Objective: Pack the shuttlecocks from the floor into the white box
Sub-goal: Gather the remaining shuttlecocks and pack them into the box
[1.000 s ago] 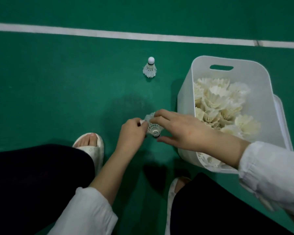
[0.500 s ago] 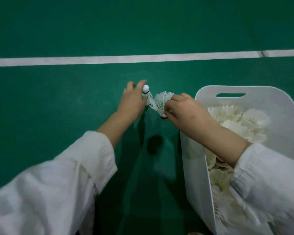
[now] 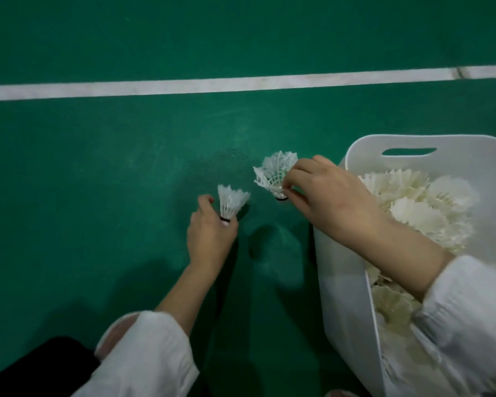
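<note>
Apart now, the two hands no longer meet over the shuttlecock that stood on the floor half a second ago; it has left the floor and sits in the left hand.

The left hand (image 3: 212,234) grips that shuttlecock (image 3: 232,202) by its cork end, fingers curled round the base, with the feathers pointing up and away from the person. It is held over the green floor (image 3: 98,167), well left of the box.

The right hand (image 3: 328,200) pinches a second shuttlecock (image 3: 274,174) low on its skirt, just above the black-banded cork. The open cone tilts towards the camera. Whether this is one shuttlecock or two nested together cannot be told. It hangs over the floor, just beside the near-left corner of the box (image 3: 341,282) and outside it, while the right forearm crosses above the rim.

The white box stands on the floor at the right, with a slot handle in its far wall, and a pile (image 3: 418,210) of cream shuttlecocks fills it. A white line (image 3: 212,85) runs across the floor beyond the hands. Both arms wear white sleeves (image 3: 146,353), and dark cloth (image 3: 40,368) shows at the lower left.
</note>
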The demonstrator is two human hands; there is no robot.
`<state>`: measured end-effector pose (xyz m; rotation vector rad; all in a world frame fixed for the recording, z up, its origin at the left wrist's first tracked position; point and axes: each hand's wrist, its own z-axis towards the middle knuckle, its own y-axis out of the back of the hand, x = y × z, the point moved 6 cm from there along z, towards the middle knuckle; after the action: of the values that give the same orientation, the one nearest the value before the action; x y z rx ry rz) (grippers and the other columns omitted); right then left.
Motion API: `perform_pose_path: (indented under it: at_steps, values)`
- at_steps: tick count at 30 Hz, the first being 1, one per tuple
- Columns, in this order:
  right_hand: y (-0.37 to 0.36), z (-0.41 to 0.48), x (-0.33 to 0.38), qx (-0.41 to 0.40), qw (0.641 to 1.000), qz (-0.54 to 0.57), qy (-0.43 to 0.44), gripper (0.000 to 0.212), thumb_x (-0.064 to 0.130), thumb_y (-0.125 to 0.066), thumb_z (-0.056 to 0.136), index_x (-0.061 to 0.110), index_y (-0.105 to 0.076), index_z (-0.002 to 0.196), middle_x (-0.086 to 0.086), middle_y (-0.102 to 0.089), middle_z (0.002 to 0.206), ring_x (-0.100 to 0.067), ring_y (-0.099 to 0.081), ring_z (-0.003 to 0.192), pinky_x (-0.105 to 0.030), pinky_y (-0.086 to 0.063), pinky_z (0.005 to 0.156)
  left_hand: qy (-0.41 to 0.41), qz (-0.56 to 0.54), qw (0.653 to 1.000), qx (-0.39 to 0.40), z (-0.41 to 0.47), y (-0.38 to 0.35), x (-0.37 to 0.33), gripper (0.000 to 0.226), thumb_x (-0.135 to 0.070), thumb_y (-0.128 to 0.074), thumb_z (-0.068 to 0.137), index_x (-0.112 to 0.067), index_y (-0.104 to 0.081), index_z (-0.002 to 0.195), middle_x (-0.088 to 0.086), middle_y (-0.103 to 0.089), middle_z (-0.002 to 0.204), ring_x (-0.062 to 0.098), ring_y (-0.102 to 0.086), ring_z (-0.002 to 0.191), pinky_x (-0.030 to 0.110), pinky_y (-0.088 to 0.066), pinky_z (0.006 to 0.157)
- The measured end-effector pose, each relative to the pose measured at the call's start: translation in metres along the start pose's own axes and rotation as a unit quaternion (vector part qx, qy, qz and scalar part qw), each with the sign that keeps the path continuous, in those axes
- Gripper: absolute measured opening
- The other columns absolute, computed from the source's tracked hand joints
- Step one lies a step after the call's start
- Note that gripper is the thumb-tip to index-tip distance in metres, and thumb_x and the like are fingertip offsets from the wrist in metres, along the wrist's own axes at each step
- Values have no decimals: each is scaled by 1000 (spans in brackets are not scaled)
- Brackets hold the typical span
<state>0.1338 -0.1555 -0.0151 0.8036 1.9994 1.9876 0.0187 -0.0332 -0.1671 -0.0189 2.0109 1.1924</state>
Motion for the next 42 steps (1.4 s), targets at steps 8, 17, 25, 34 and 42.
perform_pose_path:
  at_steps: [8, 17, 25, 34, 42]
  values:
    - [9, -4, -3, -27, 996, 77, -26, 16, 20, -54, 90, 10, -65, 94, -5, -61, 96, -24, -50, 95, -19, -26, 72, -226, 176, 954, 86, 6, 6, -47, 73, -36, -61, 84, -33, -18, 142, 6, -11, 148, 30, -40, 123, 45, -45, 92]
    - [64, -60, -6, -65, 971, 212, -88, 12, 20, -62, 86, 11, -69, 88, 2, -60, 79, -12, -53, 76, -22, -42, 70, -204, 137, 968, 41, -7, 46, -95, 19, -24, -61, 84, -5, -60, 85, 12, -59, 91, 31, -54, 89, 38, -44, 72]
    - [124, -213, -74, -155, 911, 233, -301, 8, 32, -64, 81, 26, -68, 80, 16, -64, 84, 4, -55, 78, 0, -38, 60, -312, -109, 944, 25, -156, 92, -225, 6, -23, -60, 85, -17, -57, 84, -7, -60, 82, 13, -57, 80, 28, -45, 71]
    - [63, -312, -112, -91, 890, 157, -417, 10, 19, -65, 83, 13, -73, 84, -1, -64, 88, -22, -60, 83, -28, -45, 77, -384, 20, 913, 137, -234, 2, -219, 11, -31, -71, 77, -22, -74, 81, -10, -65, 81, 9, -37, 90, 18, -30, 77]
    - [35, -307, -125, -10, 918, 110, -380, 14, 23, -62, 86, 17, -73, 91, -1, -61, 90, -21, -54, 90, -24, -32, 73, -451, 111, 844, 267, -270, -44, -215, 28, -44, -53, 83, -24, -73, 82, -14, -64, 79, 8, -36, 88, 23, -41, 75]
